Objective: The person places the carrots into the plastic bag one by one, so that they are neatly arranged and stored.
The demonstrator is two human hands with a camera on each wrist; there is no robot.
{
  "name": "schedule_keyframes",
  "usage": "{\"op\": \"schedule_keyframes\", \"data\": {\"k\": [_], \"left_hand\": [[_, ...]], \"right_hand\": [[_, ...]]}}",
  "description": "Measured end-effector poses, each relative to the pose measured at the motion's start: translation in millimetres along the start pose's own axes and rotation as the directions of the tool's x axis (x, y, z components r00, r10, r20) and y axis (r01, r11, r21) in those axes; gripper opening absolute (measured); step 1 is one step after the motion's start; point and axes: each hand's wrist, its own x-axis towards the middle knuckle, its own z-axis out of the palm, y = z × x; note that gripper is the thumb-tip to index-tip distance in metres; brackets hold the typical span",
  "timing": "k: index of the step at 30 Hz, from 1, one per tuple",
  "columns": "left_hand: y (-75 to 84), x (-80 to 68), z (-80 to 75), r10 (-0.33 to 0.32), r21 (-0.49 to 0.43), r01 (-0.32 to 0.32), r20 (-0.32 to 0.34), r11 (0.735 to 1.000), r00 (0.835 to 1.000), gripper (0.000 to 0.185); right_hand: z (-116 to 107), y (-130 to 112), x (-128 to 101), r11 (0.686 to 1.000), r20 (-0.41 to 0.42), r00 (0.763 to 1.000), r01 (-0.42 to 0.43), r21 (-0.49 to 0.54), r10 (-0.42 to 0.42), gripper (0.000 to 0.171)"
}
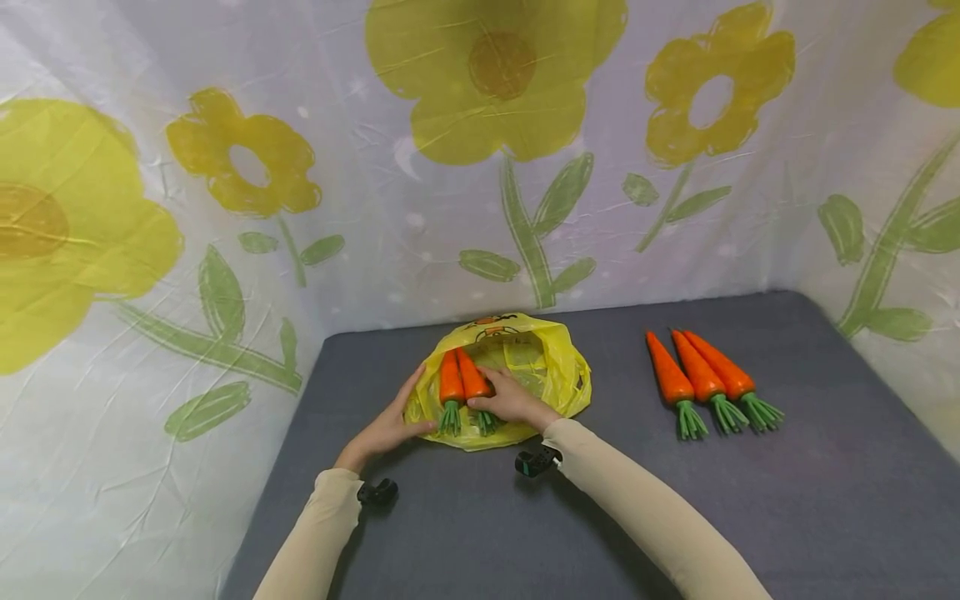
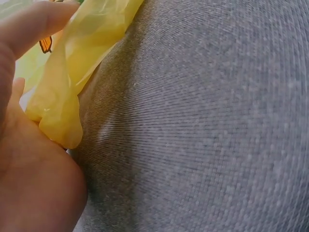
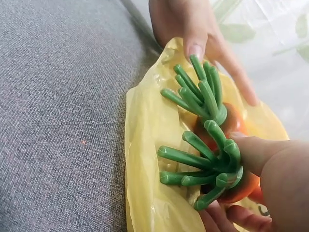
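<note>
A yellow plastic bag [image 1: 570,367] lies on the table, its mouth toward me. Inside it two orange carrots [image 1: 451,379] rest side by side, green stem ends nearest me. My right hand [image 1: 517,398] reaches into the mouth and grips the right-hand carrot [image 1: 471,377] near its stem; in the right wrist view the thumb is on one side and fingers on the other. At the bag's left edge, my left hand [image 1: 388,425] holds the rim, its thumb over the plastic [image 2: 91,43] in the left wrist view. Part of the carrots' length is hidden in the right wrist view.
Three more carrots [image 1: 701,371] lie together on the right of the dark grey table [image 1: 465,533], stems toward me. Behind the table hangs a pale curtain [image 1: 420,250] printed with yellow flowers.
</note>
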Motion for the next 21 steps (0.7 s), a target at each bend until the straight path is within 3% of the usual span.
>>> {"op": "schedule_keyframes", "data": {"k": [4, 21], "left_hand": [[-0.7, 0.2, 0.2, -0.025, -0.047, 0.025, 0.005, 0.999, 1.0, 0.105], [-3.5, 1.4, 1.1, -0.002, -0.081, 0.004, 0.026, 0.997, 1.0, 0.105]], "right_hand": [[-0.4, -1.4, -0.3, 1.0, -0.005, 1.0, -0.007, 0.005, 0.007, 0.072], [2.0, -4.8, 1.7, 0.999, -0.038, 0.999, -0.032, -0.008, 0.032, 0.069]]}}
